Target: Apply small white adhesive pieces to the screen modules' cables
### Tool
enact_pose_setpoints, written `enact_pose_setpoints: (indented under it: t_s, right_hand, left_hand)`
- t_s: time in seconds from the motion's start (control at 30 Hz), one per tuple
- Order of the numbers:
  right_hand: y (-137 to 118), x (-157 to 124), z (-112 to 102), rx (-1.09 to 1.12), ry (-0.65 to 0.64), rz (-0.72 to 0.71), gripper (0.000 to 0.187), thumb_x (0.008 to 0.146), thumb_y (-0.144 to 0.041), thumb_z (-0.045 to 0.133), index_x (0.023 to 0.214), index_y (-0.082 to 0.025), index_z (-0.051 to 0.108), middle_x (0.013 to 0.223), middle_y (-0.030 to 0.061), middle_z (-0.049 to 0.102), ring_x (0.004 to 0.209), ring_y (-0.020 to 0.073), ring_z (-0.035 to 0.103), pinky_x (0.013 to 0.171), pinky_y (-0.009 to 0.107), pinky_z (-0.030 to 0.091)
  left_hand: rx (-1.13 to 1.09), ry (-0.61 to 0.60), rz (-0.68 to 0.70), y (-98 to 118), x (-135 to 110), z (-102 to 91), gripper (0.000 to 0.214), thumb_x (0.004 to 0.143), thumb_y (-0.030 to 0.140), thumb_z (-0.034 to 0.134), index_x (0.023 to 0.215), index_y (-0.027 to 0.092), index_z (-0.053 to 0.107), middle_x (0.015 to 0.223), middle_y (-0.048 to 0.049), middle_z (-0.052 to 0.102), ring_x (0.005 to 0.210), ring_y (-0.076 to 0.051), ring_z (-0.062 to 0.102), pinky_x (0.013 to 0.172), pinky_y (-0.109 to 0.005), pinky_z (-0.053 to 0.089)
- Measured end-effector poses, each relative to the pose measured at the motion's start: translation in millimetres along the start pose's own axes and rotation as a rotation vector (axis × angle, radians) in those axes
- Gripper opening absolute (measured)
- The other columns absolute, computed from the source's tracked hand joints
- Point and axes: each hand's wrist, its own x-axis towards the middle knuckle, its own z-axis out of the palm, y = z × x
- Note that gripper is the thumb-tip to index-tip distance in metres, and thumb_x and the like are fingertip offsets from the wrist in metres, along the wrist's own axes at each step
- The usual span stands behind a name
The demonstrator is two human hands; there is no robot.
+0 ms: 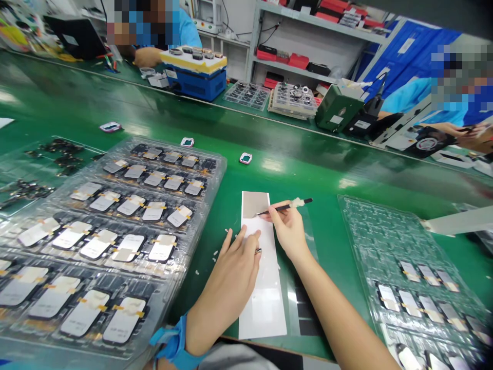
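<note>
A long white backing strip (pixel 264 288) lies on the green table in front of me, with a grey sheet (pixel 256 203) at its far end. My left hand (pixel 234 272) rests palm down on the strip, fingers spread, a blue band around its wrist. In my right hand (pixel 287 226) a slim black pointed tool (pixel 285 206) is pinched, with pale wrapping near its rear end. Its tip touches or hovers at the near edge of the grey sheet; I cannot tell which. Whether the tool is tweezers or a knife is unclear.
At left, a stacked clear tray (pixel 208 190) holds rows of small white-backed screens. Another clear tray (pixel 358 226) at right holds several similar pieces. Small framed parts (pixel 245 158) lie beyond the strip. A blue box (pixel 208 85) stands at the back, where two co-workers sit.
</note>
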Motion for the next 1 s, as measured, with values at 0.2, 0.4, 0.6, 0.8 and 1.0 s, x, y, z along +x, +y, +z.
enact_pose_setpoints:
  t_s: [0.2, 0.4, 0.6, 0.8, 1.0]
  right_hand:
    - [0, 0, 2, 0.016, 0.029, -0.014, 0.037, 0.078, -0.05, 0.074, 0.086, -0.019, 0.056, 0.079, 0.0013, 0.064, 0.066, 0.0162, 0.069, 0.071, 0.032, 0.059]
    - [-6, 1, -1, 0.058, -0.05, -0.014, 0.04, 0.076, -0.053, 0.075, 0.083, -0.019, 0.056, 0.076, 0.0011, 0.065, 0.061, 0.0161, 0.069, 0.071, 0.034, 0.058]
    - [-7, 2, -2, 0.053, -0.074, -0.034, 0.04, 0.076, -0.055, 0.073, 0.082, -0.02, 0.055, 0.077, 0.0006, 0.064, 0.06, 0.0153, 0.067, 0.069, 0.032, 0.057]
    - [-2, 5, 3, 0.017, -0.057, -0.066, 0.038, 0.078, -0.055, 0.07, 0.085, -0.021, 0.054, 0.074, -0.0007, 0.062, 0.064, 0.0162, 0.068, 0.072, 0.033, 0.056]
    - [-7, 7, -1, -0.006, -0.145, -0.054, 0.037, 0.076, -0.054, 0.071, 0.083, -0.022, 0.054, 0.073, -0.0007, 0.064, 0.064, 0.0175, 0.068, 0.069, 0.032, 0.055]
  left_hand:
    - [-0.008, -0.002, 0.001, 1, 0, 0.1, 0.015, 0.101, 0.015, 0.033, 0.108, 0.019, 0.045, 0.133, -0.0159, 0.063, 0.143, -0.032, 0.037, 0.115, -0.064, 0.028]
    - [-0.004, 0.009, -0.02, 3, 1, -2.2, 0.014, 0.101, 0.016, 0.033, 0.103, 0.021, 0.046, 0.137, -0.014, 0.061, 0.143, -0.03, 0.038, 0.115, -0.063, 0.026]
    - [0.013, 0.004, -0.017, 2, 1, -1.5, 0.012, 0.101, 0.017, 0.033, 0.101, 0.021, 0.044, 0.139, -0.0143, 0.06, 0.142, -0.03, 0.039, 0.115, -0.063, 0.025]
    - [-0.037, 0.023, -0.028, 5, 1, -6.5, 0.011, 0.101, 0.017, 0.035, 0.099, 0.023, 0.044, 0.129, -0.0115, 0.066, 0.135, -0.03, 0.048, 0.113, -0.062, 0.027]
    - [-0.139, 0.146, -0.124, 0, 12, -14.5, 0.012, 0.103, 0.022, 0.032, 0.103, 0.022, 0.044, 0.126, -0.0151, 0.063, 0.116, -0.03, 0.059, 0.095, -0.052, 0.046]
